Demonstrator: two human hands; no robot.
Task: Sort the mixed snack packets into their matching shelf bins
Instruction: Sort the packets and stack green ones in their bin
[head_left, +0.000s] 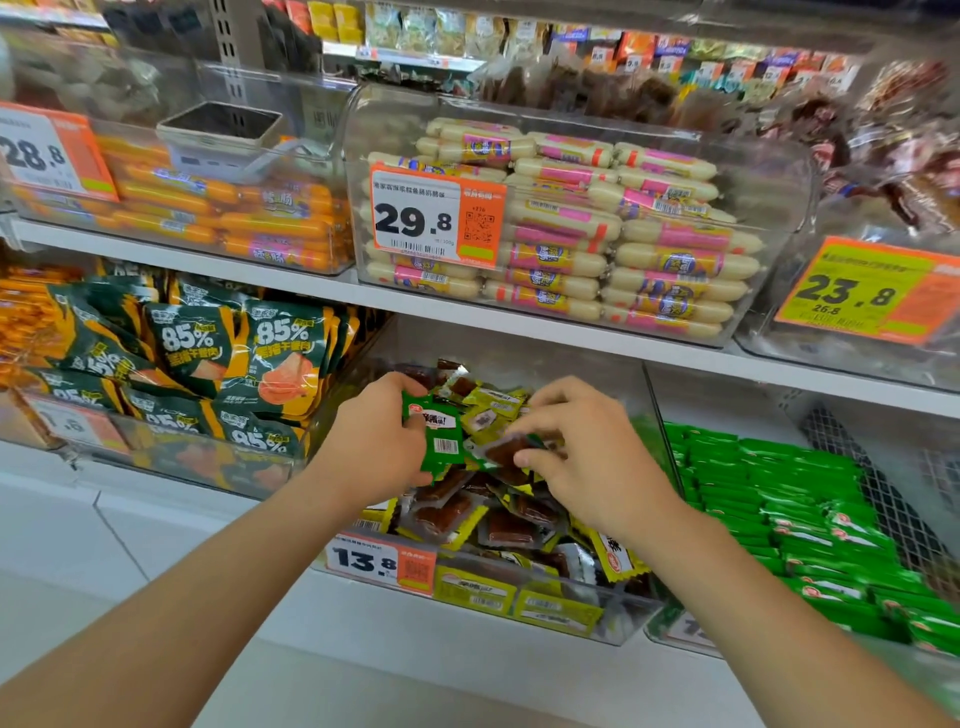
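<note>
Nearest the camera, two bare forearms reached up and in to the lower shelf. The left hand (374, 441) was curled round a green foil snack packet (440, 434) with a white barcode panel. It held the packet upright, clear of the heap, probably so it stayed apart from the stock below. The right hand (589, 457) hovered just beside it, thumb and fingers narrowed in a pinch on a clear-windowed packet of brown snack (501, 453) on top of the pile. Blur hid that packet's edge colour, so I cannot tell whether it was another stray.

Both hands worked over the clear plastic bin of yellow-edged packets (519, 597), which was tilted toward the aisle and carried an orange-and-white 13.8 price tag (382, 562). The green packet looked misplaced there. Its likely home was the clear bin of bright green packets (779, 499) directly to the right, so sorting seemed to be under way.

To the left lay dark green 85% pouches (208, 353) in another clear bin. A white shelf board (519, 319) ran above, carrying clear bins of cream sausages with pink labels (597, 228) and orange sausages (208, 208), with dark brown snacks at far right. Behind them a farther shelf of packets was too blurred to read. At lower left a plain white base panel (78, 545) closed off the unit.
</note>
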